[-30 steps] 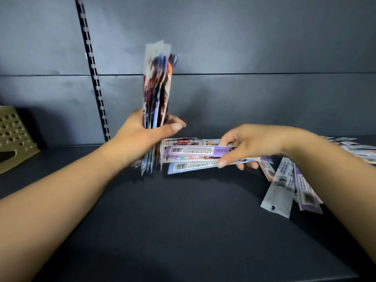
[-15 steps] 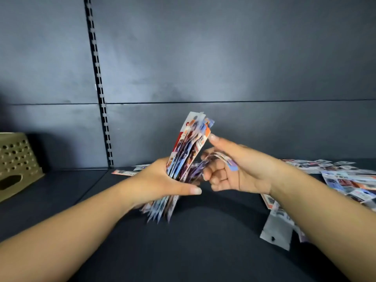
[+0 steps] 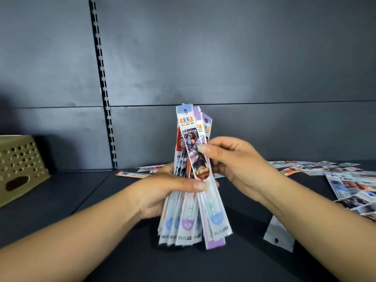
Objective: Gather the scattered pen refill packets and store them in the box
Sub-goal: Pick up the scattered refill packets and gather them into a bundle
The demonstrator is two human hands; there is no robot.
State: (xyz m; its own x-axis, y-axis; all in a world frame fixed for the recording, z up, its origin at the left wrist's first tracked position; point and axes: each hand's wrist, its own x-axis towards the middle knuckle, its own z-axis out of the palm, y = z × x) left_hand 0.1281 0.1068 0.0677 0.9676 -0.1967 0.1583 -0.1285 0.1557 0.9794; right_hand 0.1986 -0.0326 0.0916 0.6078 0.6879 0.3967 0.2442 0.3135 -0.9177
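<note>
Dark shelf (image 3: 122,251); left hand (image 3: 162,192) grips the packets (image 3: 191,163) mid-bundle, right hand (image 3: 238,161) pinches their tops. Slick, floppy, light: best squeezed round the middle.

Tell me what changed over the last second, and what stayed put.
The right hand lifted off the shelf with the packets it picked up and now pinches them against the bundle gripped by the left hand. The bundle, tilted a moment ago, stands upright again. Loose packets at right and the perforated box at left stayed put.
</note>
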